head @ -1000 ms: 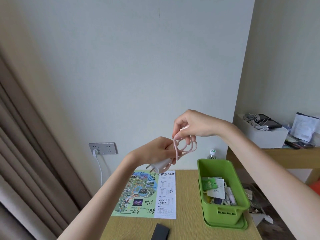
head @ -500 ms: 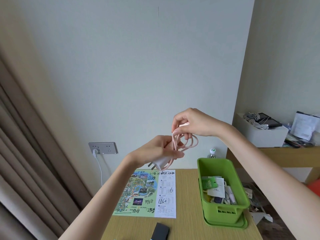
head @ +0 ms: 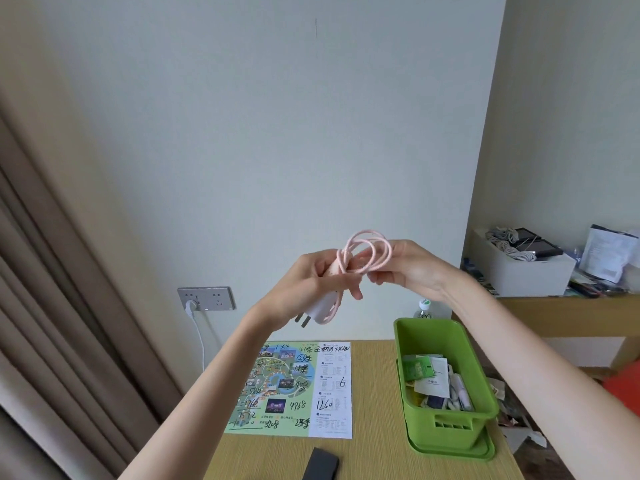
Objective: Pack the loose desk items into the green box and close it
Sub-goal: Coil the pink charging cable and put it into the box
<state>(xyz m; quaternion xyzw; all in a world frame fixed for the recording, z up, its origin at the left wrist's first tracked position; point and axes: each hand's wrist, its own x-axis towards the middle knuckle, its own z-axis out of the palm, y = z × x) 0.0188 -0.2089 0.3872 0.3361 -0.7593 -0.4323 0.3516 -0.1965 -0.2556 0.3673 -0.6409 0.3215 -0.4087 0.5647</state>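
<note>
Above the desk, my left hand grips a white charger plug with its prongs pointing down-left. A pink cable coiled in loops runs from the plug, and my right hand pinches the coil's right side. The green box stands open on the desk's right side, sitting on its green lid. Inside it lie paper packets and small white items. A printed map sheet with handwritten numbers lies flat on the desk's middle.
A dark flat object lies at the desk's near edge. A wall socket with a white plug and cord sits at the left, beside curtains. On the shelf to the right stands a white box with cables and papers. A small bottle stands behind the green box.
Both hands have risen a little and the cable loops now stand above my fingers instead of hanging below. My right hand has shifted to the coil's right side.
</note>
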